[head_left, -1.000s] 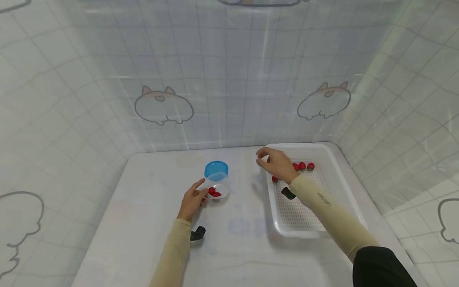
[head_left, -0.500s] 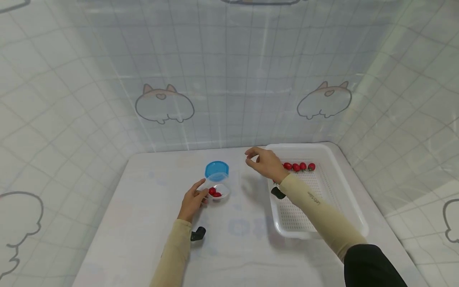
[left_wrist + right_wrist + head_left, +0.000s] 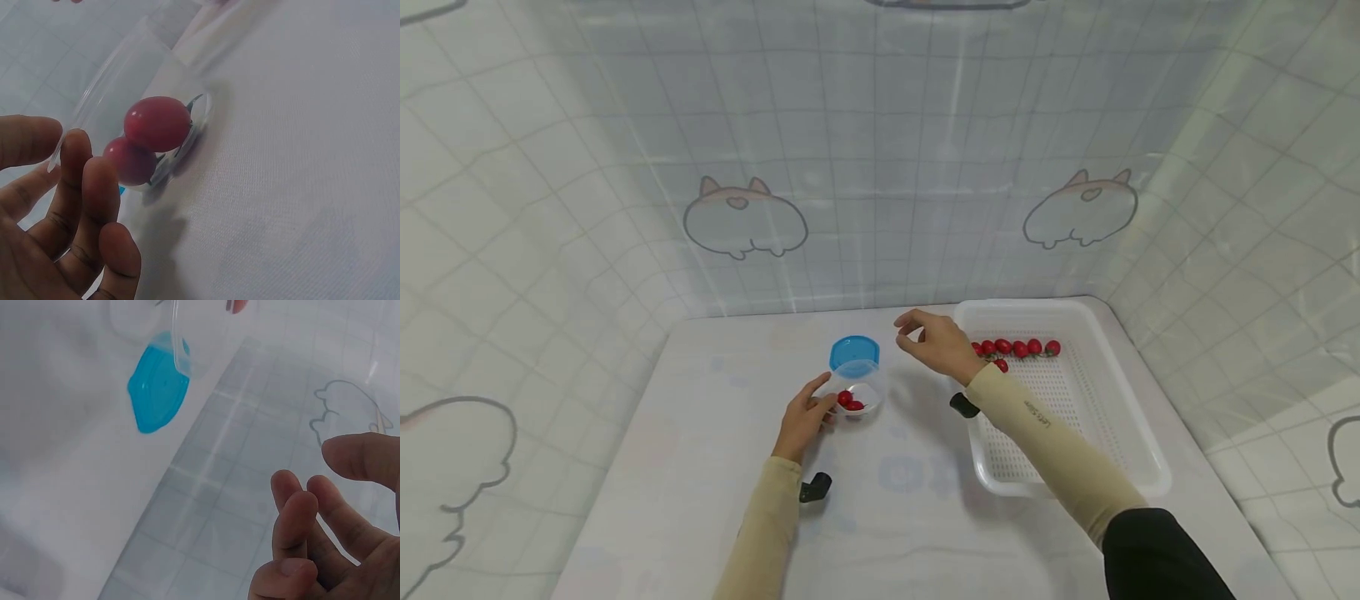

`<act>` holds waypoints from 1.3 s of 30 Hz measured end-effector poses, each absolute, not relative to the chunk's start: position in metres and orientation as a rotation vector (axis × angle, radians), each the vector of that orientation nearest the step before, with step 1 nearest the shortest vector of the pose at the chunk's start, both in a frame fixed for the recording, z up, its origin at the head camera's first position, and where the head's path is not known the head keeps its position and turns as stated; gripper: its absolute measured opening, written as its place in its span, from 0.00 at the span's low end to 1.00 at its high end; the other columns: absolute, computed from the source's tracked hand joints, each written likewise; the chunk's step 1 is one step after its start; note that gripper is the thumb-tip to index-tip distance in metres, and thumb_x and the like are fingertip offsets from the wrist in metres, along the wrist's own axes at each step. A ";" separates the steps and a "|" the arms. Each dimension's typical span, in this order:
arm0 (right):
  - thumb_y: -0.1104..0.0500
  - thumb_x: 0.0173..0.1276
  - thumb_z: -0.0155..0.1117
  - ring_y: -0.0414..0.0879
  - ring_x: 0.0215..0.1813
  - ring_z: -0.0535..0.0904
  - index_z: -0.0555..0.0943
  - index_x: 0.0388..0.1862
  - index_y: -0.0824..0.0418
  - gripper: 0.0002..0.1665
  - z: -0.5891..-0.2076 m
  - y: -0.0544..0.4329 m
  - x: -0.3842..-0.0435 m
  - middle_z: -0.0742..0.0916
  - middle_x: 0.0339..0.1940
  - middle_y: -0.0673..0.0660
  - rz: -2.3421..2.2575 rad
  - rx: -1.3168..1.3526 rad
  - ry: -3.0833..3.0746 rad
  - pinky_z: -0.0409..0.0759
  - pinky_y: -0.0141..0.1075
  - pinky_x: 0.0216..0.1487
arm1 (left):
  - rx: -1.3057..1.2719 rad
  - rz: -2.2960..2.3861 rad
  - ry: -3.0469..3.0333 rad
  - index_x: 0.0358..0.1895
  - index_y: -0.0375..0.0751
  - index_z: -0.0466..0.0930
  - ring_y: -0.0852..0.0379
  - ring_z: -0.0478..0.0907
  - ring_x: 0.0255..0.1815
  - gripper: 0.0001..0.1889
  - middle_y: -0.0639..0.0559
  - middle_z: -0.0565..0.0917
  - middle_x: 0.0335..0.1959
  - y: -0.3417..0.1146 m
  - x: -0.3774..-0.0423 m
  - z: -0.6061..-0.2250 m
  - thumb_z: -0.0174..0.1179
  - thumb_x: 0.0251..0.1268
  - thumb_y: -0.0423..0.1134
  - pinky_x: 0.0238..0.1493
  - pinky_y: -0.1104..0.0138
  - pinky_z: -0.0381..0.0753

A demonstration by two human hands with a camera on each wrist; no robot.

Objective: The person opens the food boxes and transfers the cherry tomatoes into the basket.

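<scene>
My left hand (image 3: 802, 425) pinches the rim of a small clear plastic container (image 3: 150, 69) between thumb and fingers. Two red cherry tomatoes (image 3: 157, 124) with green stems lie inside it; the container looks tilted in the left wrist view. Over the table, between the container and the white basket (image 3: 1150, 454), hovers my right hand (image 3: 938, 343). Its fingers are loosely bent, with a gap to the thumb and nothing visible between them. Several more cherry tomatoes (image 3: 1020, 349) sit in a row inside the basket, partly behind the right hand and sleeve.
A blue lid (image 3: 853, 350) lies on the white-covered table (image 3: 700, 467) just behind the container. The perforated basket stands at the right, near the back edge. A grid-patterned curtain (image 3: 880, 208) rises behind the table and along both sides.
My right hand has moved left from above the basket toward the container, uncovering more tomatoes in the basket. The left hand and the container have stayed in place.
</scene>
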State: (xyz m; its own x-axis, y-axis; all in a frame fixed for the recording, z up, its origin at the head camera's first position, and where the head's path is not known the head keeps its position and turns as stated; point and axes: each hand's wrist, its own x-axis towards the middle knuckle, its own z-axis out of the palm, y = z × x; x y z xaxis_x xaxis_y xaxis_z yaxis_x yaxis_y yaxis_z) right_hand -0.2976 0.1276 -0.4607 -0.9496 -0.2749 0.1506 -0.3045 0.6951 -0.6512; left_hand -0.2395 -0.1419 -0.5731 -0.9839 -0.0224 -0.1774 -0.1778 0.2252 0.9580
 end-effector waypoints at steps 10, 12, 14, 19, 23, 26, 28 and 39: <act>0.50 0.72 0.65 0.46 0.43 0.79 0.83 0.56 0.48 0.16 -0.467 0.110 -0.296 0.88 0.47 0.48 1.090 0.533 -2.897 0.80 0.37 0.37 | -0.215 1.870 2.350 0.74 0.56 0.70 0.48 0.80 0.37 0.27 0.45 0.85 0.38 -0.141 -0.241 -0.572 0.60 0.74 0.45 0.37 0.63 0.77; 0.50 0.72 0.65 0.46 0.43 0.80 0.83 0.57 0.49 0.17 -0.469 0.107 -0.296 0.88 0.47 0.48 1.084 0.552 -2.911 0.80 0.37 0.38 | -0.224 1.875 2.339 0.74 0.56 0.70 0.49 0.80 0.36 0.26 0.45 0.85 0.38 -0.141 -0.242 -0.572 0.59 0.75 0.45 0.37 0.63 0.77; 0.51 0.72 0.65 0.47 0.44 0.80 0.83 0.58 0.51 0.18 -0.470 0.104 -0.296 0.88 0.47 0.48 1.087 0.564 -2.922 0.81 0.38 0.39 | -0.229 1.873 2.335 0.74 0.56 0.69 0.49 0.80 0.36 0.26 0.45 0.85 0.38 -0.141 -0.243 -0.572 0.59 0.75 0.46 0.37 0.63 0.77; 0.52 0.71 0.66 0.47 0.45 0.81 0.83 0.59 0.52 0.18 -0.472 0.097 -0.297 0.89 0.47 0.49 1.133 0.595 -2.923 0.81 0.39 0.42 | -0.230 1.871 2.314 0.75 0.56 0.69 0.50 0.80 0.36 0.26 0.45 0.85 0.39 -0.142 -0.244 -0.572 0.58 0.76 0.46 0.37 0.64 0.77; 0.53 0.71 0.66 0.47 0.44 0.82 0.82 0.58 0.52 0.18 -0.475 0.092 -0.297 0.89 0.47 0.50 1.139 0.614 -2.929 0.81 0.40 0.42 | -0.233 1.888 2.300 0.74 0.55 0.69 0.50 0.80 0.36 0.26 0.44 0.85 0.38 -0.143 -0.244 -0.572 0.59 0.75 0.44 0.36 0.64 0.77; 0.53 0.71 0.65 0.46 0.43 0.82 0.82 0.59 0.52 0.18 -0.477 0.088 -0.297 0.89 0.47 0.50 1.135 0.628 -2.941 0.81 0.39 0.42 | -0.245 1.890 2.297 0.74 0.56 0.70 0.51 0.80 0.36 0.26 0.43 0.85 0.38 -0.143 -0.245 -0.570 0.60 0.75 0.44 0.37 0.64 0.77; 0.53 0.71 0.65 0.46 0.43 0.82 0.82 0.59 0.52 0.18 -0.479 0.086 -0.297 0.89 0.47 0.50 1.142 0.637 -2.951 0.81 0.39 0.42 | -0.254 1.883 2.295 0.74 0.56 0.71 0.51 0.80 0.35 0.26 0.44 0.84 0.39 -0.143 -0.245 -0.570 0.60 0.75 0.44 0.37 0.64 0.77; 0.51 0.72 0.65 0.45 0.47 0.84 0.84 0.59 0.55 0.20 -0.489 0.070 -0.296 0.89 0.48 0.51 1.066 0.716 -3.034 0.81 0.43 0.48 | -0.248 1.874 2.307 0.74 0.55 0.70 0.51 0.81 0.36 0.26 0.43 0.85 0.39 -0.143 -0.245 -0.568 0.59 0.75 0.44 0.39 0.63 0.76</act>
